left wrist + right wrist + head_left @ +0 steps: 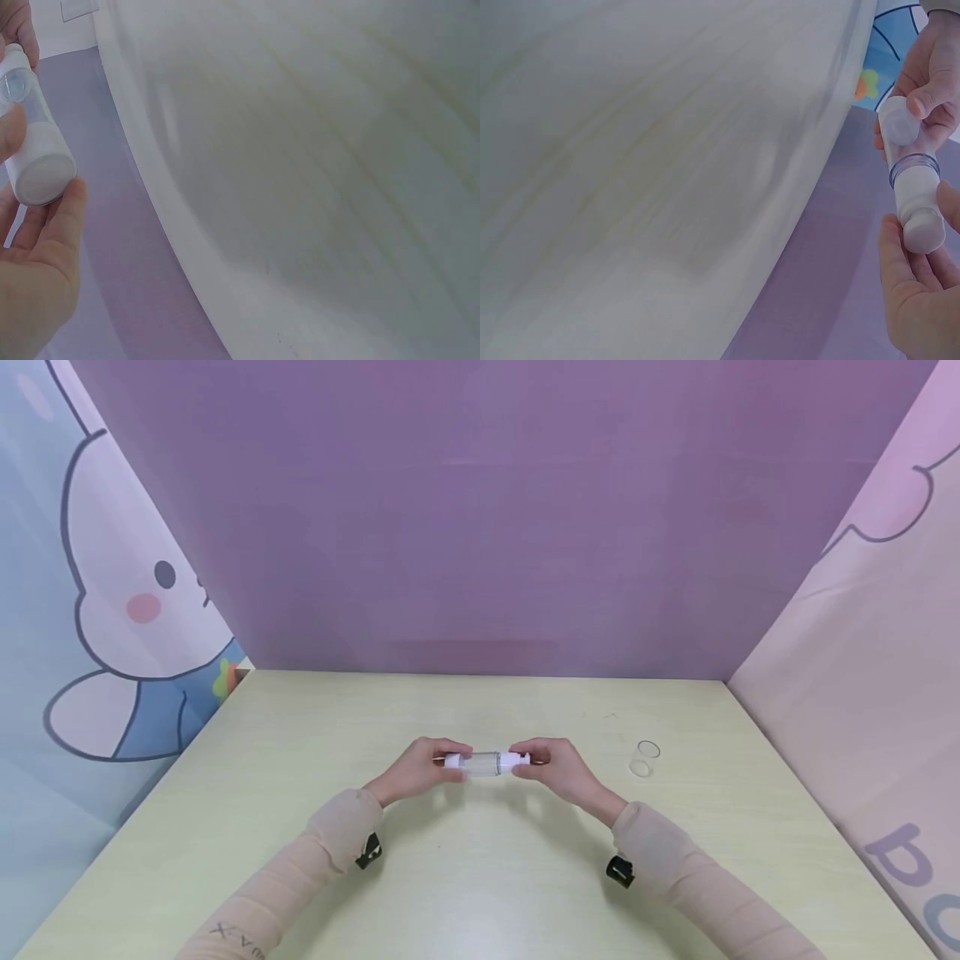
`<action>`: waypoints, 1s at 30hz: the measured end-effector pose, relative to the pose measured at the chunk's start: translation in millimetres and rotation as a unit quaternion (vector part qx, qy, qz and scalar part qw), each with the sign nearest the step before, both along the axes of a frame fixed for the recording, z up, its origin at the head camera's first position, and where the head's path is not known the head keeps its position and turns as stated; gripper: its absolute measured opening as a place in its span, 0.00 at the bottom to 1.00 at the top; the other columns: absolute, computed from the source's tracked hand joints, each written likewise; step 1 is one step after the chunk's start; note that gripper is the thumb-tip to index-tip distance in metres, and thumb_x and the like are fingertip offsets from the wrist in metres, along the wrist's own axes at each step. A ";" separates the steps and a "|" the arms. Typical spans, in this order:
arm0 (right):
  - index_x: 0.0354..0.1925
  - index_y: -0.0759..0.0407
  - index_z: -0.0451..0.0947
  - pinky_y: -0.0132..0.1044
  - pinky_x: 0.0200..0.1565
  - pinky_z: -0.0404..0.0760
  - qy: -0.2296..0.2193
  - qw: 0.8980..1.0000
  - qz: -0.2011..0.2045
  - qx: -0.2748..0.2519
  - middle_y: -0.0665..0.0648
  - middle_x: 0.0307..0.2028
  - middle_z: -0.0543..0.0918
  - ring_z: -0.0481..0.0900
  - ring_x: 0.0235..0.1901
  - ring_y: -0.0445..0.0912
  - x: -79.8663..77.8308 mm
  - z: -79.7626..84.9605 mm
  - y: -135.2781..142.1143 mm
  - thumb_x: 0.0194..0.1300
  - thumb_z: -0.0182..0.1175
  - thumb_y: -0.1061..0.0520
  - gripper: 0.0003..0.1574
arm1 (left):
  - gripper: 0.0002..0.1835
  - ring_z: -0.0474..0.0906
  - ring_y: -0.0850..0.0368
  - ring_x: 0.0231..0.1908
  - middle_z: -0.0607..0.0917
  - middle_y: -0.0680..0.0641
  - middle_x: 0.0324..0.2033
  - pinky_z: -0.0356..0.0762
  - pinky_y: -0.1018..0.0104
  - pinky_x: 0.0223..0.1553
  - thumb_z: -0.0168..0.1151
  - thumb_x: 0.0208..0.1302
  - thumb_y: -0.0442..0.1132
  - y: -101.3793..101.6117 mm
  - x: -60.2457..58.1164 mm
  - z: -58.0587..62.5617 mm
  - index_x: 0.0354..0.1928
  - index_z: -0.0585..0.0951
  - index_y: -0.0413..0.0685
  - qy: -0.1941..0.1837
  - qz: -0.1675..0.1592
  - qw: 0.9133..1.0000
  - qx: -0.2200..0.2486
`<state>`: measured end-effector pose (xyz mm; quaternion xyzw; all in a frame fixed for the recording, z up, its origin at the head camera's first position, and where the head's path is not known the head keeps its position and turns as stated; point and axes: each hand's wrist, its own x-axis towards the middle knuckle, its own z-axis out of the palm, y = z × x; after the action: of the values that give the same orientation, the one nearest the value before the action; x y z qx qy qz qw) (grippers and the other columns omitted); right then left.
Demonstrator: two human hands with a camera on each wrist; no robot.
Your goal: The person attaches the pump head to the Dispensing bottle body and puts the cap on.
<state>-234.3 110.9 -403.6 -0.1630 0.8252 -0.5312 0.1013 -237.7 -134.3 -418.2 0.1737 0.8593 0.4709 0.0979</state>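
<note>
A clear pump bottle point(481, 764) with a white base and a white pump top lies sideways between the two hands, above the table. My left hand point(422, 768) grips its white base end point(46, 176) between thumb and fingers. At the other end, my right hand point(561, 768) pinches the white pump head point(924, 229). A ring shows at the joint between the clear body and the white top in the right wrist view. Whether the top is screwed tight cannot be seen.
A clear cylindrical cap point(643, 760) stands on the pale wooden table point(480, 893) to the right of the right hand. A purple panel point(480, 527) rises behind the table, with printed cloths at the left point(150, 710) and right point(862, 693).
</note>
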 end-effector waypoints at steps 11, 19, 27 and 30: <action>0.47 0.63 0.79 0.34 0.40 0.81 -0.001 1.000 -0.018 0.020 0.59 0.41 0.82 0.78 0.37 0.44 0.4 -0.1 1.3 0.55 0.64 0.62 0.18 | 0.21 0.76 0.48 0.50 0.78 0.42 0.53 0.77 0.58 0.50 0.65 0.54 0.34 1.0 0.7 0.8 0.52 0.78 0.44 0.003 -0.006 1.000 0.000; 0.48 0.65 0.78 0.35 0.42 0.81 -0.012 1.000 -0.016 0.013 0.61 0.44 0.82 0.80 0.40 0.44 0.3 -0.5 0.5 0.57 0.63 0.60 0.20 | 0.20 0.76 0.49 0.50 0.78 0.42 0.53 0.77 0.58 0.50 0.65 0.54 0.34 0.6 0.7 1.0 0.52 0.79 0.46 0.002 -0.004 1.000 0.000; 0.50 0.68 0.75 0.37 0.46 0.80 -0.010 1.000 -0.006 0.009 0.64 0.46 0.81 0.81 0.43 0.48 1.8 -0.6 2.0 0.59 0.61 0.59 0.22 | 0.20 0.76 0.48 0.50 0.78 0.43 0.52 0.77 0.58 0.49 0.65 0.54 0.34 1.3 0.7 0.4 0.51 0.79 0.46 -0.002 -0.001 1.000 0.001; 0.51 0.68 0.75 0.39 0.46 0.80 -0.013 1.000 -0.008 0.011 0.63 0.45 0.81 0.81 0.42 0.46 1.8 -0.6 3.6 0.59 0.61 0.58 0.22 | 0.20 0.76 0.49 0.50 0.78 0.42 0.53 0.77 0.58 0.49 0.65 0.54 0.34 1.7 0.3 -0.1 0.51 0.79 0.47 0.001 -0.006 1.000 0.001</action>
<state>-232.6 114.5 -404.2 -0.1482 0.8312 -0.5246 0.1094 -237.4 -132.6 -418.3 0.1792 0.8578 0.4712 0.0999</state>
